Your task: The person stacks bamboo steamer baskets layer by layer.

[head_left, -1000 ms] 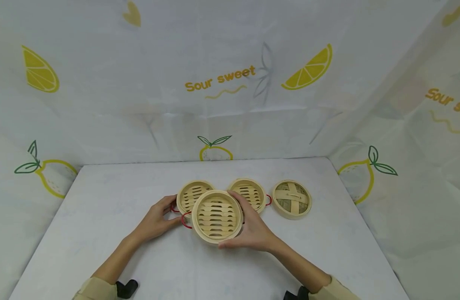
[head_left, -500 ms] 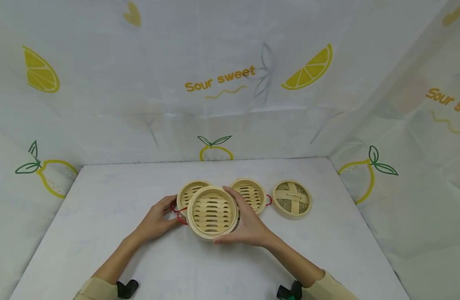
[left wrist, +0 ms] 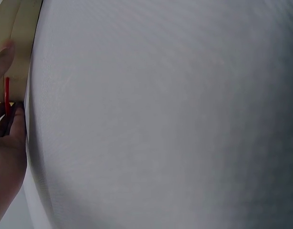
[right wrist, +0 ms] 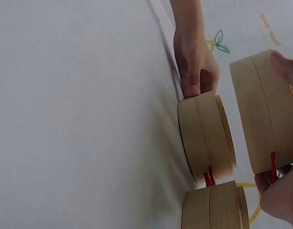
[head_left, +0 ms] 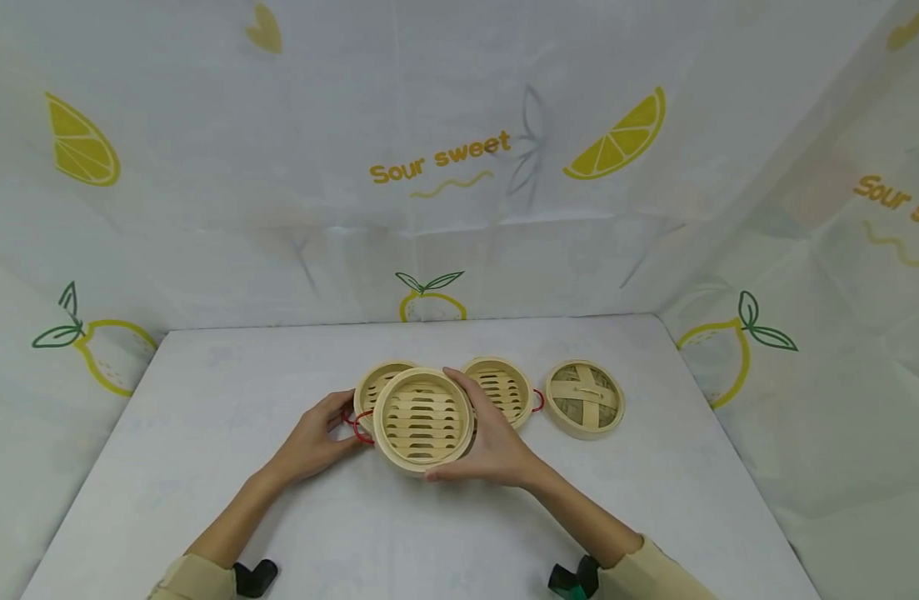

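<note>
A round bamboo steamer basket [head_left: 423, 417] with a slatted base and a red handle is in my right hand [head_left: 500, 450], fingers and thumb around its right side. In the right wrist view this basket hangs above the table, apart from a second steamer basket [right wrist: 203, 138] standing below it. My left hand [head_left: 312, 442] grips that second basket by its left side, near the red handle, thumb toward the front. In the left wrist view the basket wall [left wrist: 22, 52] and red handle [left wrist: 7, 93] show beside the fingers. The raised basket partly hides the second one in the head view.
A third steamer basket [head_left: 504, 390] stands to the right of the second, its red handle pointing right. Farther right lies a woven bamboo lid [head_left: 585, 400] with crossed bands. The white table [head_left: 691, 517] is backed by a lemon-printed cloth [head_left: 459, 225].
My right hand has carried its basket a little left and farther from me, more over the second basket. The left hand has stayed in place.
</note>
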Tool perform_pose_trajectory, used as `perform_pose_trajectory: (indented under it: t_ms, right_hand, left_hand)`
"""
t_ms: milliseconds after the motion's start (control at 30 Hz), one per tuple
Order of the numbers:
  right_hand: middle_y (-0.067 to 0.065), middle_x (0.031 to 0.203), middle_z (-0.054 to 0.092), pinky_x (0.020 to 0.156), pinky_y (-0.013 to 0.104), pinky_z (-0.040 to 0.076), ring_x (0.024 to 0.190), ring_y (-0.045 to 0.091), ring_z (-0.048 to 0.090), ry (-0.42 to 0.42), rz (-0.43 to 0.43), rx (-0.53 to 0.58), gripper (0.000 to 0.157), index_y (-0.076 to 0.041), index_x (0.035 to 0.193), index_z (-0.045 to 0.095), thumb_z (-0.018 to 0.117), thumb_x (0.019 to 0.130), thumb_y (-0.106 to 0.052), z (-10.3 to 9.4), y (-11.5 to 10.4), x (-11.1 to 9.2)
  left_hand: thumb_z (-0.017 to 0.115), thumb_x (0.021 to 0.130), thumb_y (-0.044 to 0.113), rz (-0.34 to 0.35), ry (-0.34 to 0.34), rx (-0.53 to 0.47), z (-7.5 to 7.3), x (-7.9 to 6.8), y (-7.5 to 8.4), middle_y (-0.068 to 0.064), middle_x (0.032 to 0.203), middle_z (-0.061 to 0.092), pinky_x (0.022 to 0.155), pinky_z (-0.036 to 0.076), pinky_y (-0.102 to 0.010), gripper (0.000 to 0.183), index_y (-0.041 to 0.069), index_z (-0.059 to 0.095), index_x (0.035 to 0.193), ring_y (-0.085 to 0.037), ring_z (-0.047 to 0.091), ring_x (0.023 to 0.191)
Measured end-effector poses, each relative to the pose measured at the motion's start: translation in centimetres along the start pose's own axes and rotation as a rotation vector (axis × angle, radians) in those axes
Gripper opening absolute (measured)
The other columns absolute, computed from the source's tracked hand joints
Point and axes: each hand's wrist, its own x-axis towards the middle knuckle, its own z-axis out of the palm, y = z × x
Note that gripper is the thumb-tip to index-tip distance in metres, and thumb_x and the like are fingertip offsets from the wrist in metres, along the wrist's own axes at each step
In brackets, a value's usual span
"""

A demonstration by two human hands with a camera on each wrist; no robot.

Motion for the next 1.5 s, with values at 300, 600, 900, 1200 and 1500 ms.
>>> perform_pose_trajectory:
  t_ms: [300, 600, 900, 1200, 1500]
  right_hand:
    - [0.002, 0.168, 0.046, 0.131, 0.060, 0.042, 0.156, 0.026, 0.045, -0.009, 0.003, 0.015, 0.133, -0.033, 0.170, 0.026, 0.107, 0.064, -0.030, 0.3, 0.5, 0.7]
    - [0.004, 0.171, 0.043, 0.131, 0.064, 0.040, 0.159, 0.029, 0.042, -0.014, -0.009, 0.010, 0.133, -0.033, 0.171, 0.026, 0.107, 0.065, -0.030, 0.4, 0.9, 1.4]
    - [0.002, 0.171, 0.043, 0.133, 0.062, 0.039, 0.160, 0.028, 0.042, -0.009, 0.002, -0.001, 0.134, -0.031, 0.170, 0.028, 0.107, 0.063, -0.032, 0.9, 1.1, 2.5]
    - [0.003, 0.172, 0.041, 0.135, 0.061, 0.037, 0.162, 0.029, 0.039, -0.027, 0.010, 0.015, 0.132, -0.031, 0.171, 0.027, 0.107, 0.066, -0.032, 1.4, 0.8, 3.5]
    - [0.004, 0.173, 0.040, 0.136, 0.061, 0.036, 0.163, 0.029, 0.038, -0.040, 0.017, -0.018, 0.132, -0.029, 0.171, 0.026, 0.107, 0.067, -0.032, 1.6, 0.8, 4.4]
  left_hand:
    - [0.089, 0.088, 0.002, -0.005, -0.003, -0.003, -0.1, 0.0, 0.0, -0.027, 0.152, 0.059, 0.121, 0.052, -0.047, 0.077, -0.008, 0.051, 0.154, -0.044, 0.058, 0.144]
    - [0.088, 0.088, 0.003, -0.004, -0.006, -0.002, 0.1, 0.1, -0.4, -0.024, 0.152, 0.060, 0.120, 0.054, -0.048, 0.076, -0.007, 0.051, 0.154, -0.042, 0.059, 0.143]
    - [0.090, 0.090, 0.009, -0.009, -0.008, -0.039, 0.2, 0.3, -0.7, -0.022, 0.153, 0.059, 0.122, 0.052, -0.046, 0.076, -0.002, 0.053, 0.155, -0.043, 0.056, 0.147]
    - [0.090, 0.090, 0.010, -0.016, -0.006, -0.015, 0.1, 0.0, -0.9, -0.018, 0.152, 0.061, 0.122, 0.053, -0.049, 0.075, 0.002, 0.054, 0.155, -0.042, 0.058, 0.146]
    - [0.091, 0.090, 0.015, -0.001, 0.004, -0.010, 0.2, 0.0, -0.8, -0.017, 0.149, 0.062, 0.120, 0.055, -0.050, 0.073, 0.003, 0.056, 0.153, -0.039, 0.062, 0.142]
